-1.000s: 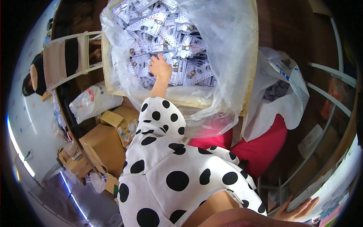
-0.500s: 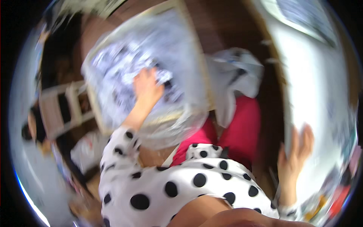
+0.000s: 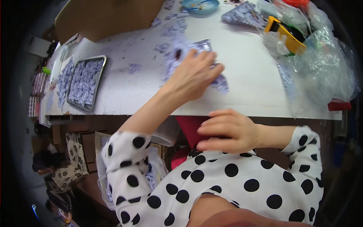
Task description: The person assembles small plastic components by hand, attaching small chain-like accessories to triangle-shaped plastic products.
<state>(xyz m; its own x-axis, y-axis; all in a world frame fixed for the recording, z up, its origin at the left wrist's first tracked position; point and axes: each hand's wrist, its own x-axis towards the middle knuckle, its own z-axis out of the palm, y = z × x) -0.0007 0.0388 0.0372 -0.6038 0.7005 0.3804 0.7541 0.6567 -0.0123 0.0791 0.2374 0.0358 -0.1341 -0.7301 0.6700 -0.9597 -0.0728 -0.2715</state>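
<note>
My left hand [image 3: 194,77] is over the middle of the white table [image 3: 249,90], its fingers curled down on a clump of small purple-and-white pieces [image 3: 221,84]. Some pieces stick out on both sides of the hand; what lies under the palm is hidden. My right hand [image 3: 230,130] hovers just in front of the table's near edge, fingers stretched out and holding nothing. To the left, a shallow metal tray [image 3: 103,64] is heaped with similar pieces. More of them lie scattered behind my left hand.
A cardboard box [image 3: 109,19] stands far left; a blue bowl [image 3: 204,8] is at the back. Clear plastic bags [image 3: 321,72] and a yellow-and-black tape dispenser [image 3: 283,34] crowd the right. Below my left arm is a plastic-lined container [image 3: 160,162].
My left hand has come out of the plastic-lined container of pieces up onto the table. My right hand has left the tabletop and moved in front of my body. The view has turned toward the table.
</note>
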